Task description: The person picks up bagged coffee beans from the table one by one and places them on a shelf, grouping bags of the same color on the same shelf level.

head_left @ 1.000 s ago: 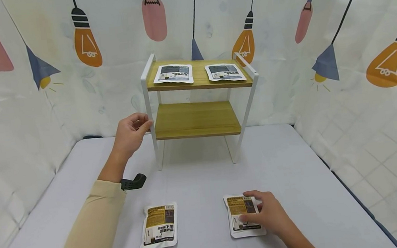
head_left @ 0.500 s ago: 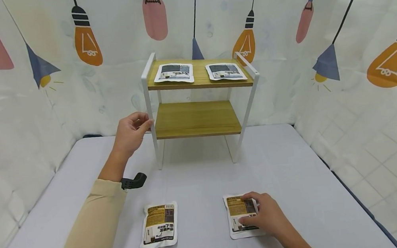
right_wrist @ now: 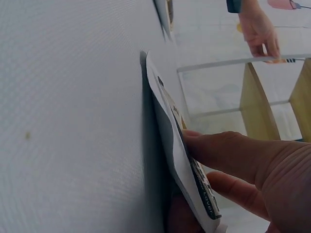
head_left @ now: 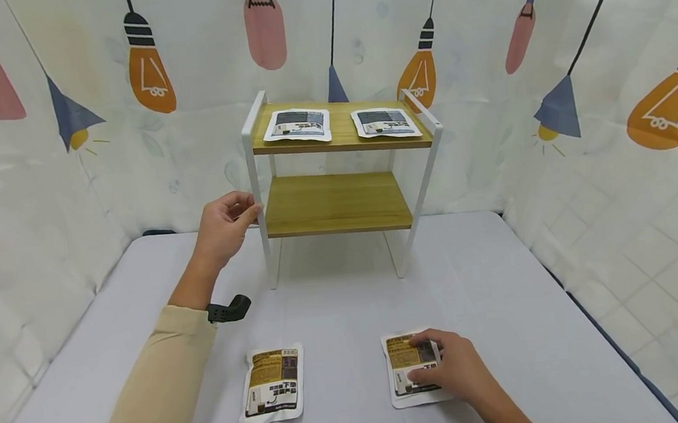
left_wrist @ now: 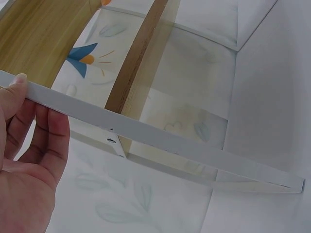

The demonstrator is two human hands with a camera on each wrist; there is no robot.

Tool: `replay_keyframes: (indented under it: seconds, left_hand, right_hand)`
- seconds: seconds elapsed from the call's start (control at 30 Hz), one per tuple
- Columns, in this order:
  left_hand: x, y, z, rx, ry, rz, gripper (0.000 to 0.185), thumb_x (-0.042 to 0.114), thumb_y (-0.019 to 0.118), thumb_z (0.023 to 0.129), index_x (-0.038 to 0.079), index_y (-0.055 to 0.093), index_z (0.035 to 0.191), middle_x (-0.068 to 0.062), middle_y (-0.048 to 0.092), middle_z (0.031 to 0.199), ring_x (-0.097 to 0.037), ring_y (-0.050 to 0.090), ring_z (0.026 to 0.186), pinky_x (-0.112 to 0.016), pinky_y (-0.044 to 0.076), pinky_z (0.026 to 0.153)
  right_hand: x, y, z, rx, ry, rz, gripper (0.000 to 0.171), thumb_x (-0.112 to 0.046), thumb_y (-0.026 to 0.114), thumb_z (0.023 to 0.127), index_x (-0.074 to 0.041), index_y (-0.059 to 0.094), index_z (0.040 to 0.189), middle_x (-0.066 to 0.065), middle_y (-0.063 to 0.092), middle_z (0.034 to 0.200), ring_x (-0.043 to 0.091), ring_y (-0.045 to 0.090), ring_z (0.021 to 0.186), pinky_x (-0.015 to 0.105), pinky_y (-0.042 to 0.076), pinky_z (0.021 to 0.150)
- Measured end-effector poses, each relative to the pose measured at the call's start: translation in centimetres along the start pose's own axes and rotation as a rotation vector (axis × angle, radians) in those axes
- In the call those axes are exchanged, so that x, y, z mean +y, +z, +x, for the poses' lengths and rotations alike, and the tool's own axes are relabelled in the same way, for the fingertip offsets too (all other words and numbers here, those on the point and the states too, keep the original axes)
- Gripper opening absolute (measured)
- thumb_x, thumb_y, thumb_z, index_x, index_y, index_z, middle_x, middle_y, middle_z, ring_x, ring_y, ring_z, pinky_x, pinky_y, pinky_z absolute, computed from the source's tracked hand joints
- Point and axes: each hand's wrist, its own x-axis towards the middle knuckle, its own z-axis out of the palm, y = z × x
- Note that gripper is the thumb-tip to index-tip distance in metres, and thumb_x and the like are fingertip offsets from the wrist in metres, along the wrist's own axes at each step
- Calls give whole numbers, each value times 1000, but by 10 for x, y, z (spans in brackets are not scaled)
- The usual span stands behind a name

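Observation:
A small two-tier shelf (head_left: 338, 201) with wooden boards and a white frame stands at the back of the table. My left hand (head_left: 226, 226) pinches its left front upright (left_wrist: 160, 138) between thumb and fingers. At the front right lies a flat white pouch (head_left: 403, 399) with a brown-and-white label. My right hand (head_left: 458, 367) grips this pouch by its right side. In the right wrist view the thumb (right_wrist: 218, 150) rests on the label and a fingertip (right_wrist: 182, 213) shows under the edge. The pouch's right part is hidden by the hand.
A matching brown-label pouch (head_left: 272, 387) lies on the white table (head_left: 338, 334) at front left. Two pouches with dark-blue labels, a left one (head_left: 297, 126) and a right one (head_left: 386, 123), lie on the top board. Lamp-printed curtains (head_left: 188, 42) surround the table.
My right hand has shifted slightly left over the pouch, its fingertips reaching further onto the label. My left hand has stayed on the shelf's upright.

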Motion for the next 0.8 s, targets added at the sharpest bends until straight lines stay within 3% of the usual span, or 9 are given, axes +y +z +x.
replay_keyframes:
  seconds: [0.43, 0.67, 0.8]
  left_hand:
    - [1, 0, 0, -9, -31, 19, 31, 32, 66, 101, 3, 66, 114, -8, 64, 108, -17, 65, 107, -15, 55, 88]
    - [1, -1, 0, -7, -32, 22, 32, 32, 66, 101, 3, 66, 113, -7, 64, 108, -19, 65, 111, -17, 55, 90]
    - [1, 0, -1, -10, -32, 23, 32, 32, 65, 101, 3, 66, 114, -8, 64, 108, -19, 65, 110, -19, 56, 92]
  right_hand:
    - [4, 0, 3, -29, 3, 92, 49, -26, 100, 59, -30, 78, 103, 5, 72, 120, 20, 61, 97, 39, 51, 82]
    - [8, 0, 6, -78, 29, 175, 45, -24, 99, 62, -31, 80, 102, 5, 70, 128, 22, 62, 109, 43, 50, 93]
    - [13, -1, 7, -123, 33, 222, 43, -21, 97, 66, -26, 81, 106, 6, 70, 127, 23, 60, 107, 37, 51, 86]
